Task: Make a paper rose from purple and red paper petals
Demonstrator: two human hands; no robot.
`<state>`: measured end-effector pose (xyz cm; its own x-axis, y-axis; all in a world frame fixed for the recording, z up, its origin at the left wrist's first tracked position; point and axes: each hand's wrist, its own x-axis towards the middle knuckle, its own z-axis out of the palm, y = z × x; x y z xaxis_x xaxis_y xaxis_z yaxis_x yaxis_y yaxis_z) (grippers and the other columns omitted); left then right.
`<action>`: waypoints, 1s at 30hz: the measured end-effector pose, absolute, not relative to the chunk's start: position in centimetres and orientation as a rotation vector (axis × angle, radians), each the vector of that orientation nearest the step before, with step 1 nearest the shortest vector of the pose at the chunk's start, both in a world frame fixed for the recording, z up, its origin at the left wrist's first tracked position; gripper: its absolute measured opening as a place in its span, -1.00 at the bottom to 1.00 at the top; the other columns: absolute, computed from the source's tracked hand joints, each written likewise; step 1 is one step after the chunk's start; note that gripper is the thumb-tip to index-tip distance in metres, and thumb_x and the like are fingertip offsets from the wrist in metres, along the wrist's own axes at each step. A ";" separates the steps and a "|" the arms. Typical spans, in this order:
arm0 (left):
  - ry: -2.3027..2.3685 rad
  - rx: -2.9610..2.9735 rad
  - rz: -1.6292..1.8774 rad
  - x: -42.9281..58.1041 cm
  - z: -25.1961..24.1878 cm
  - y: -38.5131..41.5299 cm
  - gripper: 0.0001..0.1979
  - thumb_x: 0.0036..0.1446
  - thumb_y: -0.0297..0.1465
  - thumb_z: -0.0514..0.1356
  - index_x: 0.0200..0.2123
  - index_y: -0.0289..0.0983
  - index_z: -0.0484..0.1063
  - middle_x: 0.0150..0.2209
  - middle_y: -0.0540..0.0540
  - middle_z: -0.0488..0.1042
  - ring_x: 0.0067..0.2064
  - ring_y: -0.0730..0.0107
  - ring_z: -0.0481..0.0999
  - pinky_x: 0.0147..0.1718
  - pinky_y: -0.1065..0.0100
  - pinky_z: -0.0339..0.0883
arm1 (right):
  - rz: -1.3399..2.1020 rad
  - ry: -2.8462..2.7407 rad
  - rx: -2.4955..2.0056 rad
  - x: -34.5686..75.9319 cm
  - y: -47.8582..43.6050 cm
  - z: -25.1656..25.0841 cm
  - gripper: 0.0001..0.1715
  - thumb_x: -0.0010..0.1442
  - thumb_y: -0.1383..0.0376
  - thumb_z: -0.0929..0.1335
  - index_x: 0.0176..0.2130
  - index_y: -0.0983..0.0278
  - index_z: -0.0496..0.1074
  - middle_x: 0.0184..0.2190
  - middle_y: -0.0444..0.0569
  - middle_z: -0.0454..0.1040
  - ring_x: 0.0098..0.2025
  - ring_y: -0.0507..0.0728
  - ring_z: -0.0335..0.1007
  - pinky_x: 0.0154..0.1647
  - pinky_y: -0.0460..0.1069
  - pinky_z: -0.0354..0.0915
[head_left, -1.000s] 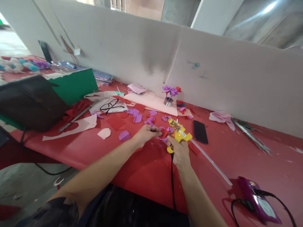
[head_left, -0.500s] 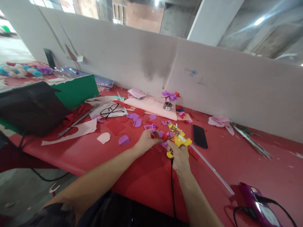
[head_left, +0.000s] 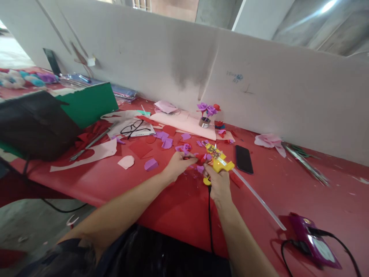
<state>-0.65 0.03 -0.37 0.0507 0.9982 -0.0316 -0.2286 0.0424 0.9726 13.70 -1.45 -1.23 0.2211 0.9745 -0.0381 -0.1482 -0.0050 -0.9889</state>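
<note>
My right hand [head_left: 220, 185] is wrapped round a yellow hot glue gun [head_left: 219, 164], with a long clear glue stick [head_left: 259, 199] out of its back and a black cord hanging below. My left hand [head_left: 178, 166] pinches a small red craft piece [head_left: 201, 158], partly hidden by the fingers, close to the gun's front. Just beyond the left fingers lies a purple flower [head_left: 186, 147]. Loose purple petals [head_left: 167, 143] are scattered nearby, one purple petal [head_left: 151, 164] standing apart to the left.
Purple and red flowers [head_left: 211, 110] stand in a brown tape roll [head_left: 205, 122] by the wall. A black phone [head_left: 243, 159], scissors [head_left: 302, 151] and a purple power device [head_left: 314, 242] lie right. Eyeglasses [head_left: 134, 129], pink sheets [head_left: 184, 125] and a green board [head_left: 89, 104] are left.
The view has tilted down a little, so the table sits higher in the picture. My left fingers have shifted slightly on the red piece; the right hand keeps its grip on the glue gun.
</note>
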 end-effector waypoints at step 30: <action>1.033 1.712 0.068 -10.1 1.0 3.0 -0.77 -0.26 -0.45 0.40 -0.39 -0.26 0.63 -0.45 -0.05 0.61 -0.37 0.35 0.52 -0.35 0.41 0.26 | 1.120 -0.795 -1.249 14.4 -0.7 -1.0 -0.73 -0.19 0.26 0.52 -0.45 0.32 0.46 -0.65 -0.21 0.40 -0.64 -0.08 0.19 -0.68 -0.17 0.11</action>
